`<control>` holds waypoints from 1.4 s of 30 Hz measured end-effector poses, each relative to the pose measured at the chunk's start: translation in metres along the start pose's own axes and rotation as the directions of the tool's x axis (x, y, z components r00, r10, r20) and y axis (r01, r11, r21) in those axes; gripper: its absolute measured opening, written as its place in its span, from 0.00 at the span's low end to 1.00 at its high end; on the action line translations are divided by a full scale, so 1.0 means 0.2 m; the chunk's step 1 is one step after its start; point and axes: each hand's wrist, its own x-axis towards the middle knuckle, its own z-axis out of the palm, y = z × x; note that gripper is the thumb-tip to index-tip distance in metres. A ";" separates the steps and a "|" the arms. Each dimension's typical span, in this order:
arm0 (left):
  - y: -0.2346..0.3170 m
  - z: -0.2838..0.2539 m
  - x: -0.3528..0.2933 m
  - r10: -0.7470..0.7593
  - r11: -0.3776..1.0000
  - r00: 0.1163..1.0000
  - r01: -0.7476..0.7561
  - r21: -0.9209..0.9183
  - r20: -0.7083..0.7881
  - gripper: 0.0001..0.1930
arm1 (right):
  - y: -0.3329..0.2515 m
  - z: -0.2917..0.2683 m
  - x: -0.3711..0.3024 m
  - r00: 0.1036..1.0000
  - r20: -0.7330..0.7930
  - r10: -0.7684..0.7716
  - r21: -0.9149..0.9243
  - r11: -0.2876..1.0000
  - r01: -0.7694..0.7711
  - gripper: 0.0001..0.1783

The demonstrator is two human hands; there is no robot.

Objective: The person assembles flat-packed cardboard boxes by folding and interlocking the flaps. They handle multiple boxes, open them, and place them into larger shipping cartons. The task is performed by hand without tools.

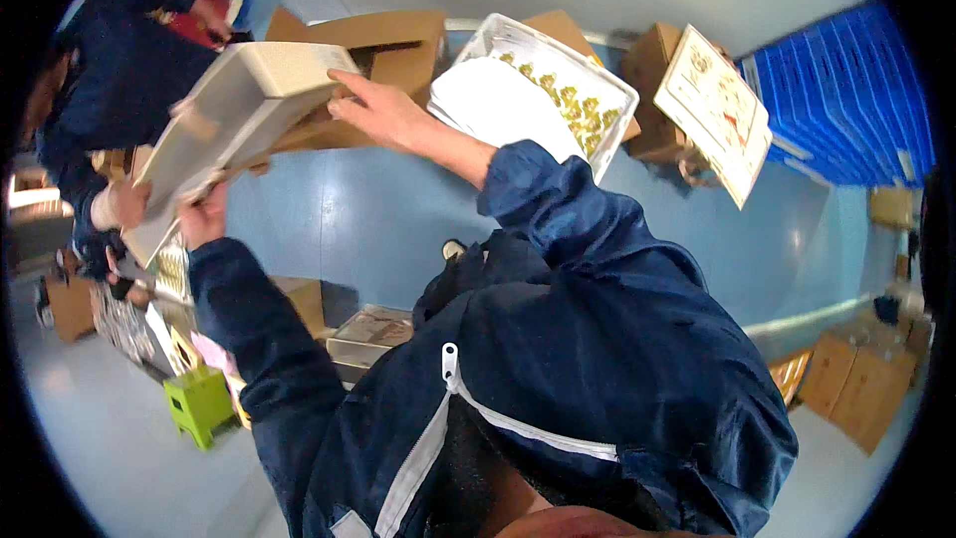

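Observation:
A cream plastic tray [289, 70] is tilted up on its side at the left, slightly blurred. My left hand [204, 214] is closed on its lower edge. At its far right end, my right hand [383, 112] grips the corner, index finger stretched along the wall. Another person's hand [121, 204] touches the tray's left end. Right of my right hand stands a white crate [622, 90] holding rows of small gold-coloured pieces, partly covered by a white sheet [503, 105].
A person in dark clothes [119, 70] stands at the left. Open cardboard boxes [413, 50] line the wall. A printed cream board [712, 115] leans near stacked blue crates [836, 95]. A green stool [196, 401] stands lower left; brown cartons [856, 379] are at lower right.

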 end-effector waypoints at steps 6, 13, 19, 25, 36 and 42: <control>0.23 0.08 0.13 0.180 0.945 0.938 -0.248 -0.213 -0.295 0.29 | 0.49 -0.15 -0.62 0.971 -0.039 0.235 -0.310 0.921 -0.235 0.25; -1.01 0.02 -0.32 -0.341 0.792 0.935 0.344 0.504 -0.102 0.16 | 0.90 -0.61 -1.72 0.738 -0.225 0.636 -0.545 0.546 -0.637 0.20; -1.88 0.87 -1.21 -0.724 0.511 0.677 0.401 0.760 0.130 0.16 | 1.08 -1.04 -2.28 0.597 -0.254 0.761 -0.427 0.465 -0.775 0.18; -2.45 1.49 -1.57 -0.889 0.337 0.401 0.241 0.910 0.223 0.17 | 1.30 -1.60 -2.85 0.456 -0.414 0.788 -0.267 0.374 -0.888 0.21; -3.21 2.19 -1.40 -0.790 0.268 0.559 -0.054 0.962 0.251 0.18 | 1.62 -2.40 -3.21 0.247 -0.523 0.816 -0.083 0.239 -0.967 0.25; -3.79 2.48 -1.15 -0.726 0.181 0.599 -0.306 0.935 0.337 0.24 | 1.79 -2.85 -3.34 0.111 -0.542 0.833 0.060 0.170 -0.984 0.30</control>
